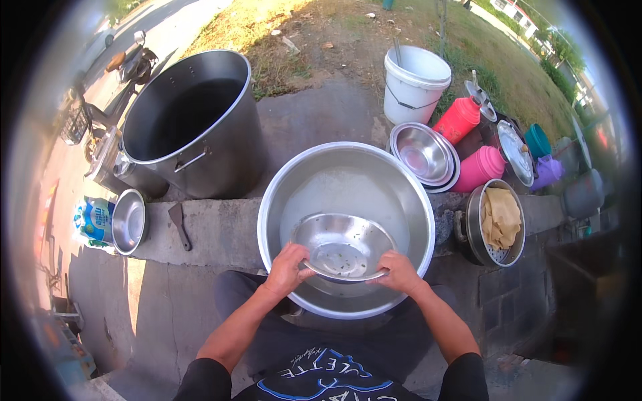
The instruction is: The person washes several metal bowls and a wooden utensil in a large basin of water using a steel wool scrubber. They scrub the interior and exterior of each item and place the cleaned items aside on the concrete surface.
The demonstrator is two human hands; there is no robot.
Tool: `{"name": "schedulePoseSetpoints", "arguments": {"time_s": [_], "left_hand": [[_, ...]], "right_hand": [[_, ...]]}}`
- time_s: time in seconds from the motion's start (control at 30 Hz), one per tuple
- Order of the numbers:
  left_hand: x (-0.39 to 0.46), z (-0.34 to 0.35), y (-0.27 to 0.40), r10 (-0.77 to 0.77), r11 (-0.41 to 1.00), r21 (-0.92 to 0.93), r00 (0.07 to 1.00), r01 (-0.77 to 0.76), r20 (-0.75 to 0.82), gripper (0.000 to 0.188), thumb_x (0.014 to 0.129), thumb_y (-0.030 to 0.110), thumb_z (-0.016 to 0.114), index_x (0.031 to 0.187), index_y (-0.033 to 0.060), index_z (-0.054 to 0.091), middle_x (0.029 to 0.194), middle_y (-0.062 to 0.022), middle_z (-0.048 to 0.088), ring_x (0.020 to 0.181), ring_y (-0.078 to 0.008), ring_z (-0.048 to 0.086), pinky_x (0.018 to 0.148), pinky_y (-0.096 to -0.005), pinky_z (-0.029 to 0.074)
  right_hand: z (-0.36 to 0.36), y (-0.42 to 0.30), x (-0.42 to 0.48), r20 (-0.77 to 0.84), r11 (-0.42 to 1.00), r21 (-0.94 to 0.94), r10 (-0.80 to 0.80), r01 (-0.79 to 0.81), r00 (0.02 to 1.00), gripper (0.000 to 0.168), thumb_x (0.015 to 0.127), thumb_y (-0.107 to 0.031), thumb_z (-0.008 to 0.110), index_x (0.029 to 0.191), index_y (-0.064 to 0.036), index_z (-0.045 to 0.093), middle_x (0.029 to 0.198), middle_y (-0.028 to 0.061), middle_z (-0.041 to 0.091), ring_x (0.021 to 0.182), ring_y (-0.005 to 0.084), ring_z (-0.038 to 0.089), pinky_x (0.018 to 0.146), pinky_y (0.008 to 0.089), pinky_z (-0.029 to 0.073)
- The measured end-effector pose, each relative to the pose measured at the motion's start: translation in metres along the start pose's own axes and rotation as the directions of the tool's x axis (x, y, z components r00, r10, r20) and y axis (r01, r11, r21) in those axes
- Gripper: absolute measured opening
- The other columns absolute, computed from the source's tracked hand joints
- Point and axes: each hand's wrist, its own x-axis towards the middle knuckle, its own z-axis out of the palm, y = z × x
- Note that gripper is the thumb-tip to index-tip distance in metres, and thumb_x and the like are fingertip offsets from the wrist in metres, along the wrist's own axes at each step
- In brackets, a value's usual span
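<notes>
Between my two hands is a stainless steel bowl [346, 245], tilted, with small green bits and what looks like a little liquid inside. My left hand [287, 269] grips its rim on the left, thumb over the edge. On the right side of the same rim, my right hand [398, 272] has hold. The bowl is over a large round metal basin [346, 148], which contains cloudy water [341, 185]. From this angle I cannot tell how far the bowl's underside dips into the water.
A tall metal stockpot [225, 145] stands front left. A brown scraper [179, 225] and a small steel bowl [129, 222] lie left on the concrete ledge. To the right are nested bowls [419, 155], a white bucket [414, 95], thermoses [479, 168] and a steamer pot with cloth [500, 218].
</notes>
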Motion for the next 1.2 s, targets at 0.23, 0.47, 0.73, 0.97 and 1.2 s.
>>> {"name": "schedulePoseSetpoints", "arguments": {"time_s": [0.23, 0.47, 0.73, 0.97, 1.2], "left_hand": [[0.053, -0.009, -0.017, 0.115, 0.992, 0.033, 0.991, -0.118, 0.069, 0.038, 0.067, 0.022, 0.080, 0.090, 0.0065, 0.055, 0.103, -0.0101, 0.059, 0.100, -0.0363, 0.054, 0.090, -0.0427, 0.046], [0.047, -0.033, 0.028, 0.189, 0.982, -0.003, 0.982, -0.189, -0.032, 0.045, 0.065, 0.020, 0.082, 0.100, 0.0079, 0.056, 0.132, -0.0112, 0.052, 0.126, -0.0397, 0.044, 0.109, -0.0465, 0.036], [0.036, -0.027, 0.015, 0.161, 0.987, 0.015, 0.986, -0.160, -0.049, 0.045, 0.066, 0.009, 0.081, 0.103, 0.0079, 0.055, 0.139, -0.0125, 0.047, 0.132, -0.0407, 0.039, 0.110, -0.0466, 0.033], [0.050, -0.010, 0.005, 0.079, 0.997, -0.002, 0.996, -0.079, 0.043, 0.043, 0.074, 0.009, 0.076, 0.111, 0.0093, 0.055, 0.144, -0.0114, 0.041, 0.131, -0.0388, 0.040, 0.105, -0.0418, 0.040], [0.067, 0.022, 0.019, -0.525, 0.552, -0.686, 0.837, 0.475, 0.157, 0.075, 0.082, 0.026, 0.070, 0.143, 0.0048, 0.032, 0.146, -0.0168, 0.038, 0.132, -0.0319, 0.041, 0.101, -0.0444, 0.042]], "right_hand": [[0.030, 0.009, -0.001, -0.237, 0.996, 0.025, 0.094, -0.091, 0.967, 0.038, 0.061, -0.026, 0.086, 0.069, -0.005, 0.055, 0.074, 0.0084, 0.054, 0.074, 0.0289, 0.054, 0.065, 0.0387, 0.046], [0.009, -0.019, -0.008, -0.460, 0.974, -0.209, -0.181, 0.091, 0.869, 0.027, 0.056, -0.007, 0.078, 0.071, -0.007, 0.055, 0.074, 0.0071, 0.054, 0.073, 0.0286, 0.053, 0.063, 0.0375, 0.045], [0.058, -0.031, -0.012, -0.473, 0.999, 0.046, 0.035, -0.015, 0.881, 0.036, 0.059, -0.021, 0.086, 0.069, -0.007, 0.055, 0.069, 0.0060, 0.054, 0.070, 0.0252, 0.054, 0.061, 0.0356, 0.045], [0.103, -0.012, -0.008, -0.480, 0.963, 0.177, 0.264, -0.202, 0.837, 0.041, 0.065, -0.035, 0.085, 0.067, -0.007, 0.055, 0.066, 0.0071, 0.053, 0.067, 0.0265, 0.052, 0.060, 0.0372, 0.044], [0.053, 0.000, 0.000, -0.470, 0.989, -0.145, -0.034, -0.039, 0.882, 0.036, 0.064, -0.026, 0.083, 0.067, -0.007, 0.053, 0.068, 0.0066, 0.052, 0.071, 0.0272, 0.054, 0.060, 0.0387, 0.044]]}}
